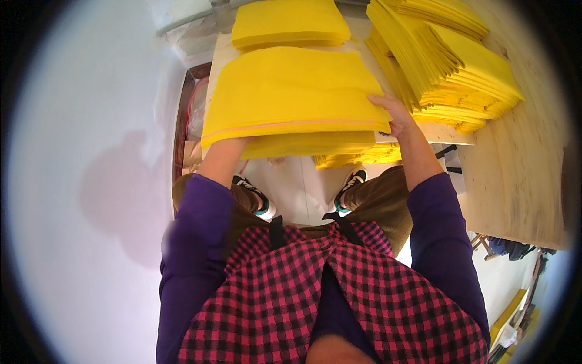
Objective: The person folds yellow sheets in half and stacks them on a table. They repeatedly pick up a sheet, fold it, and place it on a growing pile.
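A yellow folded cloth (297, 91) with a pinkish line along its near edge spans the space between my hands. My right hand (394, 114) grips its right edge, thumb on top and the other fingers beneath. My left hand (233, 145) reaches under the near left part of the cloth, which hides its fingers. Below the raised near edge, more yellow cloth (309, 144) shows. Just beyond lies a stack of folded yellow cloths (288, 23).
Several tall piles of folded yellow cloths (442, 67) lean on the wooden table (515, 176) at the right. More yellow cloth (357, 156) sits lower down, near my shoes. A pale wall (91, 182) rises close on the left.
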Motion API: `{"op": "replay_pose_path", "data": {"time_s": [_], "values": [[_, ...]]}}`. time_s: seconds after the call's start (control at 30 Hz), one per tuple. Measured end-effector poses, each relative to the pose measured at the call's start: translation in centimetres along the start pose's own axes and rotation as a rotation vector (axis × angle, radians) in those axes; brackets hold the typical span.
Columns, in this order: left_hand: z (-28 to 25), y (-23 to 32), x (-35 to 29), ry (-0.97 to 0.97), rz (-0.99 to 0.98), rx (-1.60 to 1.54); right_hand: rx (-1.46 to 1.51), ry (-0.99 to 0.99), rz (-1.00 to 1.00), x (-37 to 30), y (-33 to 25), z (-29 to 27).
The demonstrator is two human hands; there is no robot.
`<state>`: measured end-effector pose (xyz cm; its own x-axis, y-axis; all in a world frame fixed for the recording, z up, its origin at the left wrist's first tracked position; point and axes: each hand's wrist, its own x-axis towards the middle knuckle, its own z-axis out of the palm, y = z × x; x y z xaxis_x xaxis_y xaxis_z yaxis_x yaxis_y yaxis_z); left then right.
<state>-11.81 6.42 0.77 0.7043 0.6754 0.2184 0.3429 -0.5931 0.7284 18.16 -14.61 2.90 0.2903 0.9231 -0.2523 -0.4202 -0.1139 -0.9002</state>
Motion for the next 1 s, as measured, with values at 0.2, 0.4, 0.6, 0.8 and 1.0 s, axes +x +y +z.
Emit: {"op": "replay_pose_path", "data": {"time_s": [0.2,0.4,0.6,0.8,1.0], "values": [[-2.5,-0.6,-0.8,-0.037,-0.159,-0.261,-0.073,0.032,0.029,-0.2,0.2,0.6],[-4.5,-2.6,-4.5,0.095,0.161,0.605,-0.124,0.004,0.056,-1.1,0.2,1.3],[-5.3,-5.8,-6.2,0.212,0.093,0.511,-0.132,0.057,0.079,-1.1,0.3,1.4],[-5.3,-8.5,-7.7,0.22,-0.09,-0.128,-0.221,0.174,0.085,0.0,0.4,0.6],[-6.4,-6.2,-8.6,0.319,-0.265,-0.629,-0.336,0.255,0.061,0.7,0.7,0.6]]}}
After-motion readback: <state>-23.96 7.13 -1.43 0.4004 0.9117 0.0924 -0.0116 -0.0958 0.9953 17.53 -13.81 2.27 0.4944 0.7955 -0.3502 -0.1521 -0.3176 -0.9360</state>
